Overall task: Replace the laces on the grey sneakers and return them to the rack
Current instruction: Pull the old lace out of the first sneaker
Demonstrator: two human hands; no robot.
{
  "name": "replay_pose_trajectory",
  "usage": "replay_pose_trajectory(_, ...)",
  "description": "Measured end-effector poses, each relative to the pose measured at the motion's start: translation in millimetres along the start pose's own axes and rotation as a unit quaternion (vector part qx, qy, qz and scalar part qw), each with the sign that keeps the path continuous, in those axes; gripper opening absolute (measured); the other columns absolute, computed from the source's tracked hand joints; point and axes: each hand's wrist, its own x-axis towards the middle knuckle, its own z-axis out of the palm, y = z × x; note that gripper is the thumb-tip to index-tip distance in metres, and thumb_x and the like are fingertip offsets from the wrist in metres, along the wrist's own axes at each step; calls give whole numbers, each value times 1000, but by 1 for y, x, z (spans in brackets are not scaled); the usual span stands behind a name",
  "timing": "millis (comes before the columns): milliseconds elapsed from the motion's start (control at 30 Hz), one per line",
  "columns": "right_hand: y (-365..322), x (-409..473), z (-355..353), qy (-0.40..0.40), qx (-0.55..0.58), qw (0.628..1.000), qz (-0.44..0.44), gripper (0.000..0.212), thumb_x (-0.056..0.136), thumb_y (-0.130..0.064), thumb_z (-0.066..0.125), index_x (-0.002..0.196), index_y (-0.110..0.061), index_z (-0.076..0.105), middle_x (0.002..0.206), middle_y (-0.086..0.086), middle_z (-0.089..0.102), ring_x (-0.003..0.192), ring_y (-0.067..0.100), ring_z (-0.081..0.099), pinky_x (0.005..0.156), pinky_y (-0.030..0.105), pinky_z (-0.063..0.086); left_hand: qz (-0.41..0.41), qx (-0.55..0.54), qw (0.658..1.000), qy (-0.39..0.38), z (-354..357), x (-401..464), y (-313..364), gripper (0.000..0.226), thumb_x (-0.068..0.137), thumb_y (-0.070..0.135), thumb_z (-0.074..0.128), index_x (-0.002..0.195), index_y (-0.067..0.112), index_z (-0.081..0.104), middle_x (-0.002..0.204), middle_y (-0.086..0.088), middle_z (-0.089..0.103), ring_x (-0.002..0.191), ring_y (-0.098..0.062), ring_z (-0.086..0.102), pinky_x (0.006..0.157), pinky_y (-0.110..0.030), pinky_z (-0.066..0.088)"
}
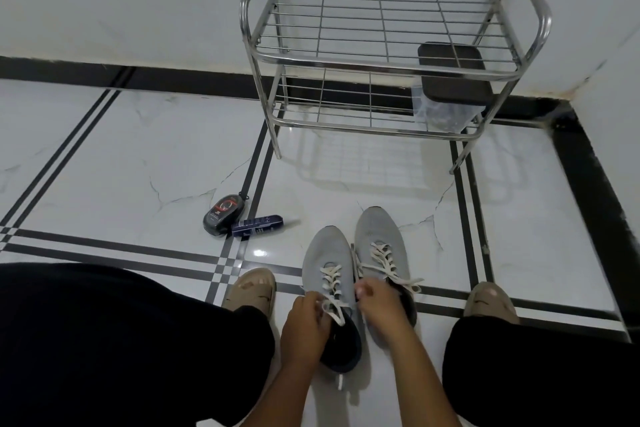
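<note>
Low in the centre of the frame, we pinch the two loose ends of a white lace [331,288]: our left hand [304,321] curls its fingers round one end, our right hand [379,305] nips the other between thumb and fingertips. Both ends belong to the left-hand one of two grey sneakers [327,263], which lies on the floor with its toe pointing up the frame; its partner, the second grey sneaker [379,236], lies just beside it to the right, touching or nearly so, its own white lace [384,262] threaded and trailing an end to the right. We count two laces and two shoes. Flanking them are our two feet in beige slippers [251,288], one lower centre-left, one lower right, under black trouser legs [121,333]. To the left of centre, two shoe-care items lie touching on the white tiled floor [104,166]: a dark oval polish sponge case [224,215] and a dark blue tube [258,225]. At the upper right stands one chrome wire rack [381,28] with two shelves against the wall, a clear container with a dark lid [453,80] on its lower shelf, at the right end.
</note>
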Motion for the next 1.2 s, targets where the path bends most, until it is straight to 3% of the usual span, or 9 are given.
replay_pose_trajectory(100, 18, 1, 34, -47, -81, 995, -27, 25, 90, -9, 53, 106, -20, 68, 109, 3, 64, 97, 18, 61, 77, 21, 45, -13, -109, 994, -18, -1, 14, 4, 11, 84, 20, 62, 84, 31, 63, 95, 5, 65, 89, -13, 62, 72, -23, 47)
replay_pose_trajectory(200, 19, 1, 39, -44, -15, 998, -35, 21, 88, -8, 59, 98, -26, 65, 107, 4, 63, 90, 14, 60, 65, 8, 39, -90, -240, 966, -30, -8, 25, 15, 14, 92, 11, 51, 86, 19, 61, 90, -5, 69, 80, -18, 61, 67, -24, 45)
replay_pose_trajectory(367, 20, -2, 30, -68, 3, 997, -45, 25, 84, -7, 66, 78, -30, 57, 82, -4, 56, 70, 3, 53, 60, 4, 38, -231, -576, 783, 39, -37, 40, 34, 13, 101, 16, 43, 95, 9, 53, 82, -10, 66, 73, -20, 61, 63, -28, 52)
replay_pose_trajectory(467, 13, 2, 25, -45, -88, 993, -69, 20, 88, -11, 54, 74, -26, 56, 87, -4, 53, 74, 10, 53, 65, 20, 40, -259, -406, 872, 92, -46, 47, 27, 16, 96, 21, 54, 103, 6, 53, 87, -10, 58, 73, -21, 55, 63, -30, 43)
replay_pose_trajectory(567, 5, 8, 16, 1, -91, 994, -66, 22, 92, -14, 48, 72, -24, 49, 95, 0, 52, 84, 17, 54, 69, 25, 37, -316, -229, 918, 64, -36, 41, 11, 51, 87, 11, 62, 131, -5, 42, 108, -16, 57, 96, -32, 58, 77, -35, 46)
replay_pose_trajectory(700, 0, 13, 14, -33, -79, 992, -89, 21, 89, -15, 58, 73, -29, 57, 104, 2, 59, 89, 15, 59, 76, 23, 41, -172, -58, 983, -29, -10, 21, 3, 12, 89, 23, 54, 92, 16, 63, 101, -5, 68, 92, -23, 62, 74, -28, 48)
replay_pose_trajectory(833, 5, 5, 36, -63, -137, 984, -92, 9, 89, -19, 60, 90, -27, 65, 108, 0, 55, 95, 18, 59, 83, 26, 46, -59, -61, 996, -9, -3, 9, 0, 6, 88, 20, 59, 89, 24, 64, 92, 5, 68, 87, -13, 63, 72, -25, 45)
replay_pose_trajectory(1033, 4, -1, 31, -74, -131, 986, -68, 25, 87, -9, 53, 69, -26, 52, 100, 2, 51, 90, 20, 58, 80, 28, 46, 24, 42, 998, -37, -2, 11, -1, 8, 91, 19, 53, 89, 25, 58, 97, 5, 58, 85, -11, 55, 71, -22, 39)
replay_pose_trajectory(1200, 1, -4, 8, -201, -92, 975, 2, 17, 88, -15, 50, 71, -15, 47, 74, 6, 46, 65, 17, 42, 59, 29, 30, -162, -129, 978, -14, -2, 12, -8, 15, 90, 10, 50, 80, 20, 49, 90, -3, 58, 82, -19, 55, 71, -29, 41)
